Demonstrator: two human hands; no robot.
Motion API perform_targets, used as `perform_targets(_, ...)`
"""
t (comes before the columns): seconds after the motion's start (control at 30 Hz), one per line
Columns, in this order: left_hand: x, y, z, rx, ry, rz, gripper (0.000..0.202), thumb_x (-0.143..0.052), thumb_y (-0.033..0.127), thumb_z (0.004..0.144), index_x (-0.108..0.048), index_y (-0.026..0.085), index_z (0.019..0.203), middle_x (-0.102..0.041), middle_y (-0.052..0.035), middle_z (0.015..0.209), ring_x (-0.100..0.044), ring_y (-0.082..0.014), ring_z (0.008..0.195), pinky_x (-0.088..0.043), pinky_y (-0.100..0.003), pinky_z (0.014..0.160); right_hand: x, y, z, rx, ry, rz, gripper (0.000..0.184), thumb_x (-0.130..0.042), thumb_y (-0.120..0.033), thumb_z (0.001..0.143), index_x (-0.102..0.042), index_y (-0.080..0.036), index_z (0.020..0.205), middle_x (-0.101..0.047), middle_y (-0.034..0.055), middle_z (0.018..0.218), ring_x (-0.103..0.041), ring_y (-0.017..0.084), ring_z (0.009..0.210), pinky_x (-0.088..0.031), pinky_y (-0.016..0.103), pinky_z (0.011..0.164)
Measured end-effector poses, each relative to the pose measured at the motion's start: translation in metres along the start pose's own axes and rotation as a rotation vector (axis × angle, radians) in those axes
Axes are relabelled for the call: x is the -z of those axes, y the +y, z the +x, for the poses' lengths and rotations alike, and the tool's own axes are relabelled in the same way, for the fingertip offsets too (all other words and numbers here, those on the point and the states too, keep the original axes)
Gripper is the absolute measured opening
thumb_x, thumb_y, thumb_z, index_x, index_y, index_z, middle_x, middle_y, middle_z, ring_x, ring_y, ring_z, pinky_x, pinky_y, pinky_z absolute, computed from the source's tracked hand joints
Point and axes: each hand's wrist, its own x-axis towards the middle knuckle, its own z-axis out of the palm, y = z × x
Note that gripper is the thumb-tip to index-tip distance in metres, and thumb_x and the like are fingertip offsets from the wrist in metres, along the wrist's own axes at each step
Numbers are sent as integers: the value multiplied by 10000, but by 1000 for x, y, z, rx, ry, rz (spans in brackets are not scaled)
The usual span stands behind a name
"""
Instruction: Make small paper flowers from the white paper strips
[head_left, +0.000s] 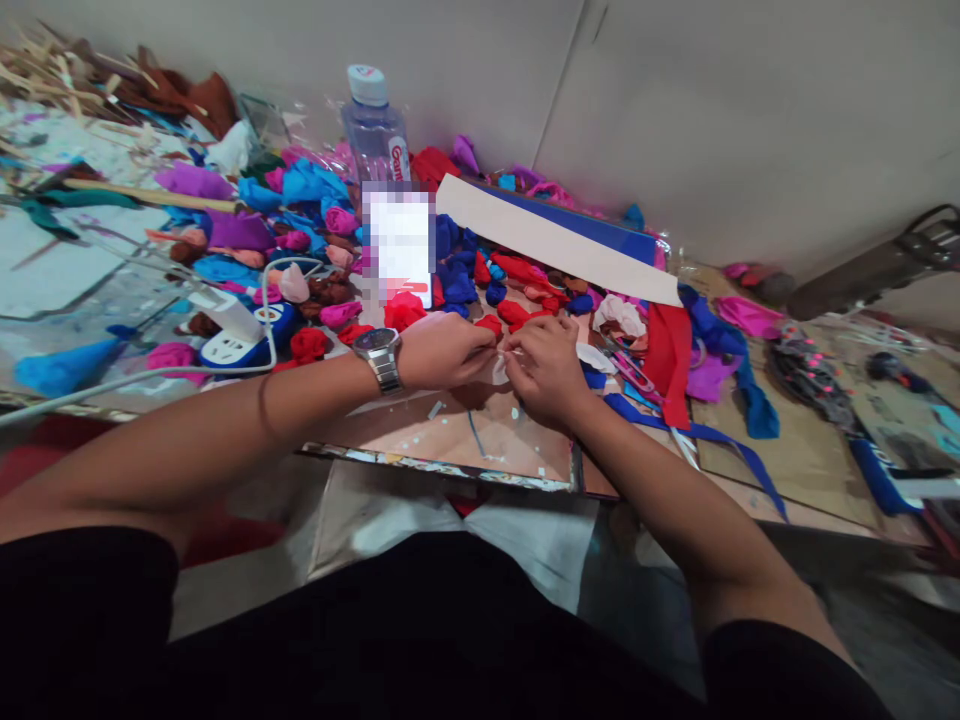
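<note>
White scrap (pixel 499 372) hangs over the tabletop (pixel 517 450), toward its near edge; the right hand (pixel 546 365) pinches it; the left hand (pixel 457 352) curls beside it, its grip I cannot tell from here.

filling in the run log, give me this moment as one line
left hand: curled at white piece, grip unclear | right hand: pinching white piece | nearby: red bundles, bottle | worn: watch
</note>
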Motion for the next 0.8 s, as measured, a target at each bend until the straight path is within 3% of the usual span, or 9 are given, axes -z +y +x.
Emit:
perform_targets(0.27, 5, 1, 0, -32, -2, -4, 309, -500, 363, 950, -739, 178, 889, -706, -84, 723, -625, -203, 640, -312, -328, 602, 1, -1, 1, -28, -15, 13, 70, -612, -279, 937, -656, -240, 898, -782, 45, 964, -611, 291, 1071, -288, 516, 1048)
perform_targets(0.5, 8, 2, 0, 29, -13, -32, 328, -472, 315, 905, -769, 178, 881, -730, -92, 734, -638, -217, 657, -350, -335, 624, 2, -2, 1, 3, -4, 31, 66, -609, -274, 922, -655, -237, 891, -782, 38, 953, -618, 282, 1063, -287, 510, 1047)
perform_targets(0.8, 9, 3, 1, 19, -75, -79, 318, -506, 322, 915, -778, 178, 832, -738, -80, 730, -612, -189, 634, -339, -326, 631, 1, 0, 1, 24, -81, 17, 68, -608, -274, 948, -667, -242, 936, -787, 49, 1006, -619, 284, 1098, -278, 515, 1051)
